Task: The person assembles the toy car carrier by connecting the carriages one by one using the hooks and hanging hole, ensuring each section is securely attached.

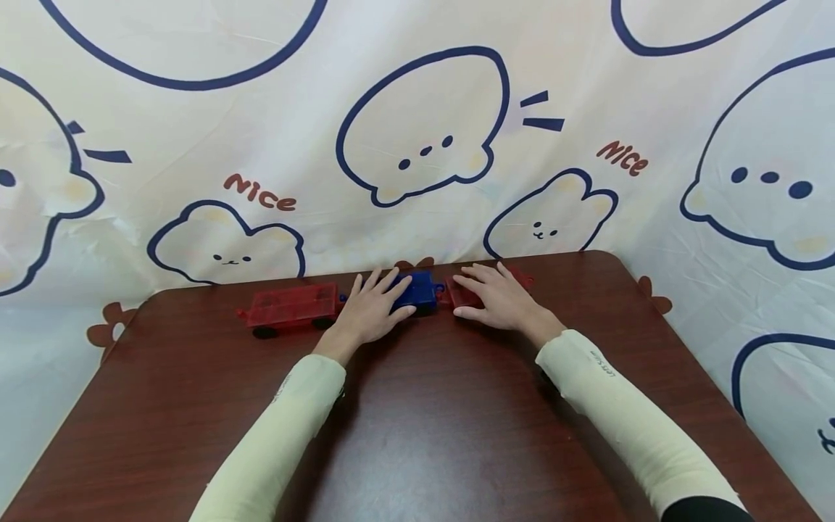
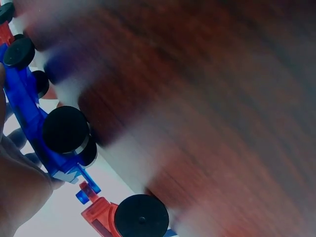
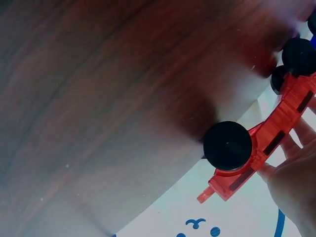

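A row of toy train cars with black wheels stands on the table. My left hand (image 1: 370,310) lies over the blue toy train car (image 1: 422,288), fingers spread and touching its top. The right hand (image 1: 501,297) rests with spread fingers on a red toy train car (image 3: 279,121) and covers much of it in the head view. To the left stands another red toy train car (image 1: 295,304), joined by its hook to the blue one in the left wrist view. Between the blue car and the right-hand red car, the couplings meet in the head view.
The cars stand near the back edge of a dark brown wooden table (image 1: 404,435). Behind and beside it hangs a white cloth (image 1: 417,232) printed with blue cartoon outlines. Both forearms wear pale sleeves (image 1: 287,413).
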`<control>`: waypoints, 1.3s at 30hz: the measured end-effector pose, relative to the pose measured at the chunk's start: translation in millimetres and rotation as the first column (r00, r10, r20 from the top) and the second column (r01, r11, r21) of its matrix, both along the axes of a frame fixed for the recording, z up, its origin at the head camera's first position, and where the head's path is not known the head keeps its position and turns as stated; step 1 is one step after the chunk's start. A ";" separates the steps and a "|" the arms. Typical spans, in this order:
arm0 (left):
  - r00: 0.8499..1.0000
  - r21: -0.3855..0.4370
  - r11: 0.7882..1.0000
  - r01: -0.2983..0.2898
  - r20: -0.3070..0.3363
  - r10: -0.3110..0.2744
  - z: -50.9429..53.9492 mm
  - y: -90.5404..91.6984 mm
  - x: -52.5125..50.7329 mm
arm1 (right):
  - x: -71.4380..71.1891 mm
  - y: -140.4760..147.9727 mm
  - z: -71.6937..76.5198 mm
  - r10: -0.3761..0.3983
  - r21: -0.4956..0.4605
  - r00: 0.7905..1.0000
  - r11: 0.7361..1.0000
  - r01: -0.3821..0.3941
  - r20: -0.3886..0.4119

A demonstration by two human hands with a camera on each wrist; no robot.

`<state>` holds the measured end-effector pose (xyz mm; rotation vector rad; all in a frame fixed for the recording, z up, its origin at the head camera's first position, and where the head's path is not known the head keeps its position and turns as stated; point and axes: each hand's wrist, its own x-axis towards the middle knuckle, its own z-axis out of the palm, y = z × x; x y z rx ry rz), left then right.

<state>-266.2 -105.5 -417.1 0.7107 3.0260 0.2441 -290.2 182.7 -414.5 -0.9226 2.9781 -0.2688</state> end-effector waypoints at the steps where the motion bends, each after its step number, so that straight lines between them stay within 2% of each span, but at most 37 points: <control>1: 1.000 0.000 1.000 0.002 -0.001 -0.002 -0.3 -0.1 0.0 | -0.2 0.1 -0.6 0.002 0.000 1.000 1.000 -0.002 -0.001; 10: 1.000 -0.002 1.000 0.013 0.003 -0.013 -3.7 -2.3 -2.3 | -2.3 2.6 -9.1 0.042 0.032 0.999 0.999 -0.041 -0.029; 14: 1.000 -0.013 1.000 0.019 0.003 -0.019 -4.3 -3.3 -2.5 | -2.6 3.8 -10.8 0.042 0.050 0.999 0.998 -0.041 -0.016; 22: 1.000 -0.007 1.000 0.018 0.007 -0.017 -4.2 -3.3 -2.6 | -2.4 5.3 -10.5 0.036 0.066 0.999 0.997 -0.037 0.018; 32: 1.000 -0.027 0.999 0.030 -0.008 -0.031 -3.1 -3.1 -2.8 | -2.1 6.9 -9.8 0.024 0.063 0.999 0.998 -0.025 0.022; 39: 0.999 -0.011 0.999 0.041 -0.001 -0.041 -4.6 -3.7 -3.2 | -1.6 6.1 -9.8 0.022 0.061 0.999 0.998 -0.023 0.025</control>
